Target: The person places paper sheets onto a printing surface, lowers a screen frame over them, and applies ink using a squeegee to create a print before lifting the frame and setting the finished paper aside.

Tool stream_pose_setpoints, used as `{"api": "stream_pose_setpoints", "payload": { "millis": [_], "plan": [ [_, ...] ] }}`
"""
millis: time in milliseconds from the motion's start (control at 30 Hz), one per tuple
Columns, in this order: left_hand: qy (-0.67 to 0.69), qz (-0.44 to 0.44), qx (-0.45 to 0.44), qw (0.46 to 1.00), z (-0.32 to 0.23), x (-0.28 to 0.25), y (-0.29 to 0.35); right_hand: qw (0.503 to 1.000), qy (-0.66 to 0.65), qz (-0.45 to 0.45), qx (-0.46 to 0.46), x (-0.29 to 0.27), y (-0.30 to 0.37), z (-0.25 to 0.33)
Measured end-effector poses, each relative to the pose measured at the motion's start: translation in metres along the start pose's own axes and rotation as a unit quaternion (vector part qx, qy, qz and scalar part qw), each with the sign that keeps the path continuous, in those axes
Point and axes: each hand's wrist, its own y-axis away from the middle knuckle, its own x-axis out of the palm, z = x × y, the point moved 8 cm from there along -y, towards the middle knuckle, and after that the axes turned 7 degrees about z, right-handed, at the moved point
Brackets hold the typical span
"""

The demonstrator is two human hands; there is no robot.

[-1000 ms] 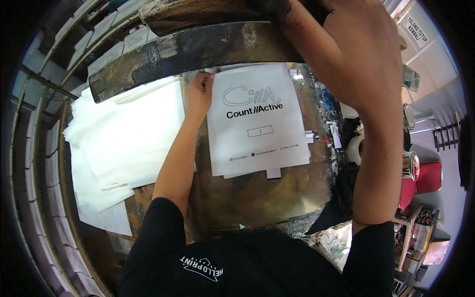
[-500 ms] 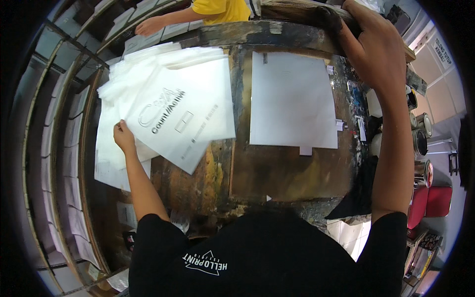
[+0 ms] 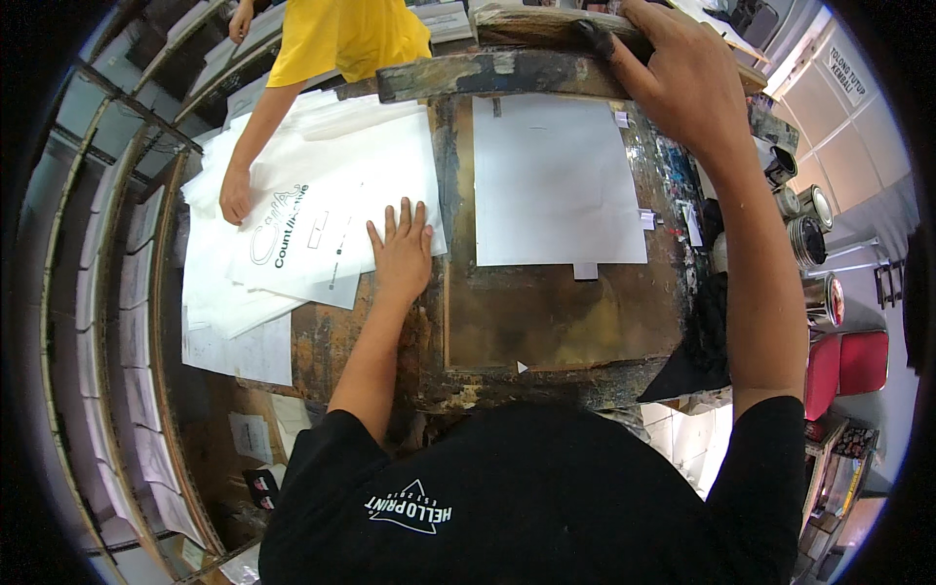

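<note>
My left hand (image 3: 400,258) lies with fingers spread at the right edge of a pile of thin white sheets (image 3: 336,244). The top sheet carries dark printing and outlined shapes. A co-worker's hand (image 3: 236,195) rests on the left part of the same pile. At the far side, my right hand (image 3: 687,78) is closed round a worn wooden bar (image 3: 546,27), its thumb darkened at the tip. Below it, a blank white sheet (image 3: 556,185) lies flat on a brown board (image 3: 556,322), with small pale tabs at its right and lower edges.
An ink-smeared wooden beam (image 3: 487,76) spans the table's far side. The co-worker in a yellow shirt (image 3: 351,39) stands beyond. Racks with paper (image 3: 136,322) line the left. Cans (image 3: 807,239), a black cloth (image 3: 697,341) and a red chair (image 3: 863,361) are on the right.
My left hand has let go of the top sheet's left edge and moved right, fingers now spread. The co-worker's hand has come onto the pile. My right hand keeps its hold.
</note>
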Motion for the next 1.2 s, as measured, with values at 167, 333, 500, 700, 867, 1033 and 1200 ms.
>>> {"api": "stream_pose_setpoints", "payload": {
  "millis": [167, 333, 500, 700, 867, 1033, 1200],
  "plan": [
    [0.282, 0.086, -0.066, 0.953, 0.026, -0.033, -0.020, 0.992, -0.038, 0.078, 0.087, -0.003, -0.017, -0.007],
    [0.160, 0.072, 0.096, 0.980, -0.057, -0.040, -0.004, 0.984, -0.066, 0.130, 0.099, 0.008, -0.027, -0.014],
    [0.046, 0.094, 0.231, 0.967, -0.183, -0.008, 0.001, 0.994, -0.066, 0.068, 0.046, -0.016, -0.025, -0.006],
    [0.085, 0.058, 0.293, 0.950, -0.302, 0.000, -0.019, 0.969, -0.136, 0.201, 0.048, -0.010, -0.023, -0.016],
    [0.096, -0.011, 0.301, 0.949, -0.333, 0.000, -0.009, 0.982, -0.117, 0.147, 0.013, -0.006, -0.015, -0.017],
    [0.085, 0.010, 0.296, 0.951, -0.328, 0.014, -0.006, 0.991, -0.100, 0.086, -0.015, -0.016, -0.013, -0.015],
    [0.088, -0.009, 0.288, 0.954, -0.333, 0.006, -0.007, 0.997, -0.064, 0.008, -0.046, -0.016, -0.017, -0.010]
  ]
}}
